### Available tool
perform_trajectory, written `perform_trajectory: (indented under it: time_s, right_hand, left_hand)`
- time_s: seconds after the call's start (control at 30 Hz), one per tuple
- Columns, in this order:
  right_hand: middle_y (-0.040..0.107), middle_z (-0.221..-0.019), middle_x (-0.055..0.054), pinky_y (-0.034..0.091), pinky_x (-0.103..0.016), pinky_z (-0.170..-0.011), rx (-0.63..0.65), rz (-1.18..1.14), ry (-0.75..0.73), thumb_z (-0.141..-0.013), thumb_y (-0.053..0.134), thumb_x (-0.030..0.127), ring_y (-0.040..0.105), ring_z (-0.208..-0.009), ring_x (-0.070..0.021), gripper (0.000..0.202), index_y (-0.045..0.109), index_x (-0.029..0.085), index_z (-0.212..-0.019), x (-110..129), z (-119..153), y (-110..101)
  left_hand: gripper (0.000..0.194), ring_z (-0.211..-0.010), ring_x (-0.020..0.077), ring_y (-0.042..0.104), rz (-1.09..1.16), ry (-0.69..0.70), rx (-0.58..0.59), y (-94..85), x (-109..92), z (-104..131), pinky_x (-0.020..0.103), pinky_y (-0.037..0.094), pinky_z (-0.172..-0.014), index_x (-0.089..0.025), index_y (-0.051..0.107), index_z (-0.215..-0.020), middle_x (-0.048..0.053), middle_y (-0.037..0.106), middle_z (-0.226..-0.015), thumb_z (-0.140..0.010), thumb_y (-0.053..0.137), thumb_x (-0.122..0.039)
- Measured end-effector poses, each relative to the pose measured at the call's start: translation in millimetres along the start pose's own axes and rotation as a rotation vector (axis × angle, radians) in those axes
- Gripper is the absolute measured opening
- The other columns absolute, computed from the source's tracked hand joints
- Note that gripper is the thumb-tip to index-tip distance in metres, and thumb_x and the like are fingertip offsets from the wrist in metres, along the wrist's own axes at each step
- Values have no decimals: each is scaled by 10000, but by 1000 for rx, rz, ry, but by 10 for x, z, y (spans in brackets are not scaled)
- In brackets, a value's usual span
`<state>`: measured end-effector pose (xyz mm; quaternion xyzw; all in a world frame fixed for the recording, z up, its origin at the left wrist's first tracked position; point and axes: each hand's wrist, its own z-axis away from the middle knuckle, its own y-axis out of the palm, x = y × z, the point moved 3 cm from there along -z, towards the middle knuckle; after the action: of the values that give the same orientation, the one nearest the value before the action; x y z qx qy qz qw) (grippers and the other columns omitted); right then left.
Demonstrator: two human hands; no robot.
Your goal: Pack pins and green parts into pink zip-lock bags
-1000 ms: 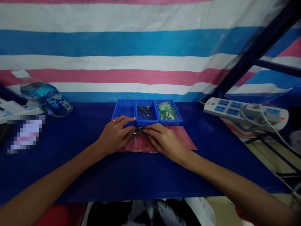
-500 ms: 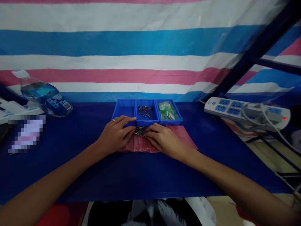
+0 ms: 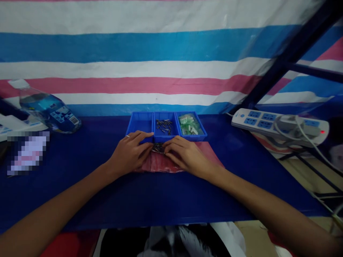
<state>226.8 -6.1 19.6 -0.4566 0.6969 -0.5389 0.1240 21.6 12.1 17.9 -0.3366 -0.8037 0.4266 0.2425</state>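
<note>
Working at a pile of small metal pins with both hands

The pile of pins (image 3: 157, 147) lies on or right at the far side of some red plastic (image 3: 163, 164), just in front of the middle compartment of a blue tray (image 3: 160, 138) near the far edge of the table (image 3: 150, 200). The left hand (image 3: 130, 150) is at the pile's left side, forefinger and thumb parted; the right hand (image 3: 187, 154) is at its right side, fingertips bunched narrowly. Whether either pinches a pin cannot be told. More loose pins (image 3: 164, 125) lie in the middle compartment.

The step in hand appears to be fingering through or gathering the pile. The next move probably calls for a light, narrow fingertip pinch, the other hand keeping pins from scattering toward the table's near edge.
</note>
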Motion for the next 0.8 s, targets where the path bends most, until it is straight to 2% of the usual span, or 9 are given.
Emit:
perform_trajectory:
  time_s: [0.17, 0.27, 0.37, 0.47, 0.57, 0.63, 0.7, 0.73, 0.8]
  right_hand:
    - [678, -798, 0, 495, -276, -647, -116, -442, 316, -899, 629, 236, 606, -686, -129, 48, 643, 196, -923, -38, 42, -60]
    - [676, -754, 17, 496, -260, -569, -172, -793, 457, -846, 679, 264, 597, -590, -109, 175, 582, 203, -978, -70, 56, -63]
    - [662, -699, 21, 441, -215, -440, -91, -1048, 577, -829, 688, 284, 563, -497, -86, 173, 582, 195, -932, -94, 69, -44]
    - [670, -711, -2, 370, -177, -364, -5, -1142, 677, -810, 706, 278, 563, -502, -79, 137, 653, 177, -888, -115, 94, -24]
    - [722, -808, -40, 406, -184, -389, -61, -1189, 712, -811, 700, 257, 585, -545, -84, 144, 706, 175, -929, -133, 98, -42]
    - [743, -1030, -83, 476, -209, -460, -157, -1187, 683, -829, 678, 242, 654, -674, -115, 220, 715, 190, -1039, -136, 85, -90]
    - [675, -1268, -92, 543, -252, -565, -237, -1142, 604, -858, 652, 245, 696, -888, -170, 342, 672, 230, -1199, -129, 70, -156]
    - [659, -1300, -85, 567, -282, -626, -254, -1092, 558, -877, 637, 250, 693, -966, -192, 387, 638, 249, -1264, -122, 66, -186]
    - [718, -1178, -68, 583, -347, -739, -249, -901, 470, -911, 604, 245, 694, -978, -203, 364, 637, 252, -1273, -109, 67, -223]
  left_hand:
    - [178, -1062, 232, 623, -9, 14, -18, -4, 1, -2, 411, 548, -853, -201, 713, -984, 62, 626, -1305, -944, 543, -237]
    - [184, -1065, 232, 620, -5, 5, -8, -7, 3, -4, 416, 551, -860, -202, 714, -979, 62, 628, -1301, -947, 537, -240]
    - [181, -1073, 232, 617, -5, 2, -4, -8, 4, -4, 421, 552, -870, -195, 712, -969, 63, 629, -1300, -948, 538, -239]
    - [172, -1079, 233, 615, -10, 5, -11, -4, 3, -6, 424, 553, -876, -198, 711, -971, 64, 629, -1300, -944, 545, -236]
    - [170, -1074, 234, 620, -14, 6, -17, -1, 1, -13, 428, 556, -870, -202, 713, -974, 67, 632, -1294, -940, 549, -235]
    - [175, -1069, 236, 623, -9, 6, -14, -1, -1, -18, 431, 557, -869, -198, 715, -972, 68, 632, -1295, -941, 547, -238]
    - [180, -1067, 235, 624, 2, 4, -9, -4, -2, -22, 430, 557, -870, -197, 715, -979, 66, 631, -1298, -944, 544, -239]
    - [181, -1065, 234, 625, 6, 5, -7, -6, -3, -22, 428, 556, -870, -198, 715, -985, 66, 630, -1298, -944, 544, -239]
    - [183, -1065, 232, 625, 7, 8, -5, -10, -4, -18, 424, 554, -875, -199, 716, -994, 69, 631, -1296, -943, 544, -239]
